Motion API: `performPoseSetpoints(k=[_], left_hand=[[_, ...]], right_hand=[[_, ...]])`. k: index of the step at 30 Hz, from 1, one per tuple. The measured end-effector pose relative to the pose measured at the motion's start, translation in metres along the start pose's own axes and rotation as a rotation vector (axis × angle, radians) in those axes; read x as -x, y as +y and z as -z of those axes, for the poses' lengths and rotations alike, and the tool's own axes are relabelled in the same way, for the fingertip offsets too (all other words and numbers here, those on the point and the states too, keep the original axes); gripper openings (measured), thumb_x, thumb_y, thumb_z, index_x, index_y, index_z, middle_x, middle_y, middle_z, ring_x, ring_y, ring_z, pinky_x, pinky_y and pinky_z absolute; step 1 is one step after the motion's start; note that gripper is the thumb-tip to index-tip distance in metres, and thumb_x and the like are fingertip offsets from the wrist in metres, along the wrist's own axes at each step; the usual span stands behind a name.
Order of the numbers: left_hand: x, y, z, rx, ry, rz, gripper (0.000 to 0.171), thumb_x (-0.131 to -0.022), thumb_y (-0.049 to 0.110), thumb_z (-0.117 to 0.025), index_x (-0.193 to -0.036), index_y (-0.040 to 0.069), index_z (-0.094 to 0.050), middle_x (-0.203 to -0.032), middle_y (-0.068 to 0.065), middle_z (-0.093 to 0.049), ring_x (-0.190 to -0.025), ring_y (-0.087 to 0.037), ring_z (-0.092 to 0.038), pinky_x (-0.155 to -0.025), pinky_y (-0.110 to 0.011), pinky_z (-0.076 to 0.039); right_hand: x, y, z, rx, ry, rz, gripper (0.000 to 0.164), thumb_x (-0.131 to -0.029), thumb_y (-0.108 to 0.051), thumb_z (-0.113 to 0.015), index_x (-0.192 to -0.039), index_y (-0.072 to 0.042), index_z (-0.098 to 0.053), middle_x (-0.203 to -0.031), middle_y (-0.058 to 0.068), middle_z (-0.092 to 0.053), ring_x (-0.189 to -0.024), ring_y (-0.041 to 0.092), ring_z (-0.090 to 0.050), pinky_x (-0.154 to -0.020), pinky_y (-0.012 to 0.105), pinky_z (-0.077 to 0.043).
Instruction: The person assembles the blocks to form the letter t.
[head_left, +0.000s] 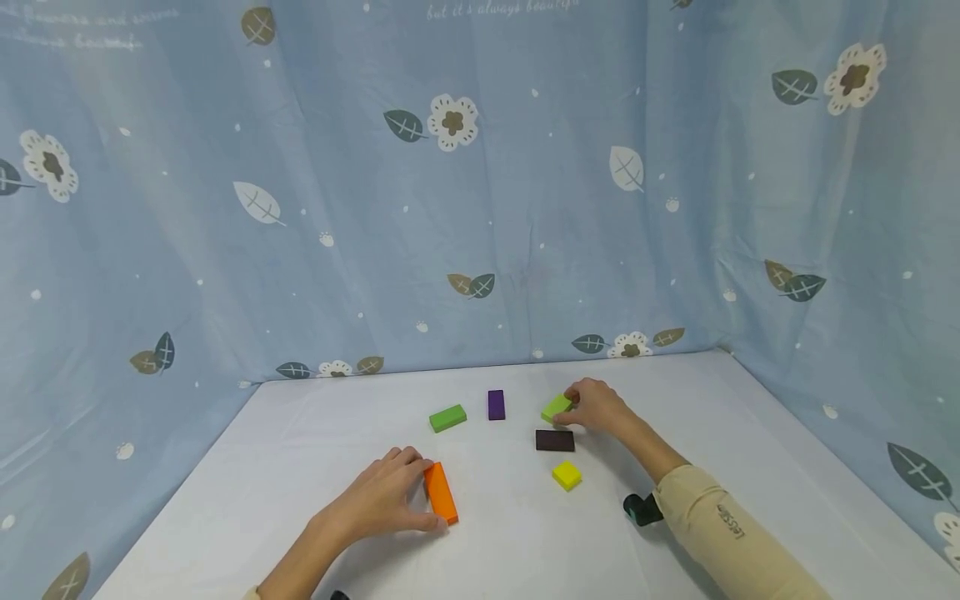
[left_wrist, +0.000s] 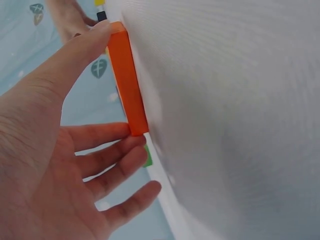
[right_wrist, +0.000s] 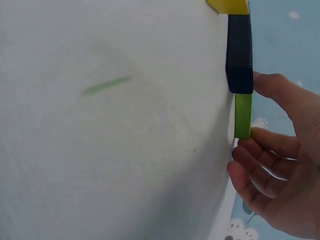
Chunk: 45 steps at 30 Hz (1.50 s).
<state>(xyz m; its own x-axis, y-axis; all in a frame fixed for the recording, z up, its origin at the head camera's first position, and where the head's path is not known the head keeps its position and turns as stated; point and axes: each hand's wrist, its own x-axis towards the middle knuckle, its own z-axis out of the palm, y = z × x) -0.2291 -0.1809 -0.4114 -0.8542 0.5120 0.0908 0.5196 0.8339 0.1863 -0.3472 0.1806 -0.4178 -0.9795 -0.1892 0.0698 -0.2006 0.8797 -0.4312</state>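
Note:
My left hand (head_left: 378,500) holds an orange rectangular block (head_left: 441,493) by its two ends, the thumb at the near end and a fingertip at the far one. In the left wrist view, the orange block (left_wrist: 127,80) spans the gap from thumb to index finger, while the other fingers stay loosely bent. Farther back on the right, my right hand (head_left: 600,408) pinches a lime-green block (head_left: 556,407) on the white surface. The right wrist view shows an index fingertip at one end of the lime block (right_wrist: 243,116); a dark block (right_wrist: 240,52) partly hides the thumb.
Just in front of the lime block lies a dark brown block (head_left: 555,441), with a yellow square block (head_left: 567,476) nearer me. A green block (head_left: 447,418) and a purple block (head_left: 497,405) lie toward the back. Blue patterned curtain (head_left: 510,208) borders the white tabletop (head_left: 510,550).

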Motion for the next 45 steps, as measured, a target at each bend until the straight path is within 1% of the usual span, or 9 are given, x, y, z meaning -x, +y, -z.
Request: performPoseSetpoints(k=[5,10,16,19,26,32,36,42,45], left_hand=[[0.0,0.002,0.002,0.003,-0.014,-0.003,0.081,-0.071,0.069,-0.073,-0.124,0.008,-0.065,-0.112,0.0,-0.062,-0.099,-0.016,-0.054,-0.086,-0.042,-0.051],[-0.001,0.002,0.003,-0.001,-0.027,-0.003,0.083,-0.07,0.07,-0.073,-0.124,0.007,-0.065,-0.113,-0.002,-0.063,-0.1,-0.017,-0.055,-0.086,-0.043,-0.052],[-0.002,0.003,0.004,-0.032,-0.029,0.006,0.084,-0.068,0.072,-0.073,-0.123,0.009,-0.067,-0.111,0.0,-0.062,-0.098,-0.016,-0.053,-0.081,-0.038,-0.05],[-0.004,0.003,0.006,-0.036,-0.033,0.005,0.082,-0.067,0.071,-0.074,-0.121,0.009,-0.067,-0.111,0.0,-0.062,-0.097,-0.015,-0.052,-0.081,-0.038,-0.05],[-0.007,0.0,0.007,-0.043,-0.057,-0.006,0.082,-0.067,0.07,-0.075,-0.121,0.009,-0.066,-0.114,-0.002,-0.063,-0.099,-0.016,-0.051,-0.085,-0.041,-0.05],[-0.007,-0.002,0.005,-0.006,-0.049,-0.004,0.085,-0.067,0.069,-0.076,-0.124,0.007,-0.065,-0.116,-0.002,-0.062,-0.102,-0.017,-0.052,-0.089,-0.043,-0.051],[-0.006,-0.005,0.002,0.026,-0.037,-0.009,0.085,-0.067,0.07,-0.075,-0.124,0.008,-0.065,-0.114,-0.001,-0.061,-0.102,-0.015,-0.05,-0.09,-0.042,-0.05],[-0.007,-0.007,-0.001,0.022,0.003,-0.038,0.084,-0.064,0.074,-0.074,-0.119,0.01,-0.066,-0.108,0.003,-0.06,-0.097,-0.012,-0.049,-0.084,-0.036,-0.049],[-0.007,-0.008,-0.002,0.018,0.016,-0.05,0.082,-0.064,0.072,-0.075,-0.117,0.011,-0.066,-0.106,0.004,-0.06,-0.096,-0.011,-0.048,-0.081,-0.033,-0.048]], right_hand=[[0.001,0.0,-0.001,-0.028,-0.001,-0.001,0.06,-0.077,-0.038,-0.082,-0.119,0.002,-0.067,-0.108,0.012,-0.069,-0.093,0.022,-0.062,-0.087,0.042,-0.055],[0.002,-0.001,-0.002,-0.029,-0.007,0.0,0.061,-0.077,-0.039,-0.082,-0.12,0.002,-0.066,-0.107,0.012,-0.069,-0.093,0.022,-0.062,-0.086,0.041,-0.055],[0.002,-0.001,0.0,-0.035,-0.004,-0.018,0.061,-0.077,-0.038,-0.082,-0.12,0.002,-0.066,-0.109,0.012,-0.069,-0.095,0.023,-0.063,-0.088,0.042,-0.055],[0.002,-0.002,0.0,-0.044,-0.008,-0.029,0.061,-0.076,-0.038,-0.083,-0.12,0.002,-0.066,-0.108,0.012,-0.069,-0.094,0.022,-0.063,-0.087,0.042,-0.055],[0.001,-0.001,-0.001,-0.055,-0.009,-0.053,0.061,-0.076,-0.038,-0.084,-0.12,0.001,-0.066,-0.106,0.011,-0.069,-0.089,0.02,-0.061,-0.085,0.039,-0.056],[0.0,-0.002,0.0,-0.057,-0.011,-0.045,0.061,-0.076,-0.037,-0.083,-0.12,0.002,-0.066,-0.106,0.011,-0.069,-0.089,0.02,-0.061,-0.085,0.04,-0.056],[0.0,-0.002,0.0,-0.06,-0.01,-0.044,0.061,-0.077,-0.036,-0.083,-0.12,0.002,-0.066,-0.106,0.011,-0.069,-0.089,0.02,-0.061,-0.086,0.04,-0.056],[-0.001,-0.001,-0.002,-0.065,-0.009,-0.043,0.06,-0.076,-0.037,-0.083,-0.119,0.002,-0.066,-0.104,0.011,-0.069,-0.088,0.019,-0.061,-0.084,0.039,-0.056],[-0.001,-0.001,-0.002,-0.068,-0.011,-0.043,0.06,-0.076,-0.037,-0.083,-0.119,0.002,-0.066,-0.104,0.01,-0.069,-0.087,0.019,-0.061,-0.084,0.039,-0.056]])
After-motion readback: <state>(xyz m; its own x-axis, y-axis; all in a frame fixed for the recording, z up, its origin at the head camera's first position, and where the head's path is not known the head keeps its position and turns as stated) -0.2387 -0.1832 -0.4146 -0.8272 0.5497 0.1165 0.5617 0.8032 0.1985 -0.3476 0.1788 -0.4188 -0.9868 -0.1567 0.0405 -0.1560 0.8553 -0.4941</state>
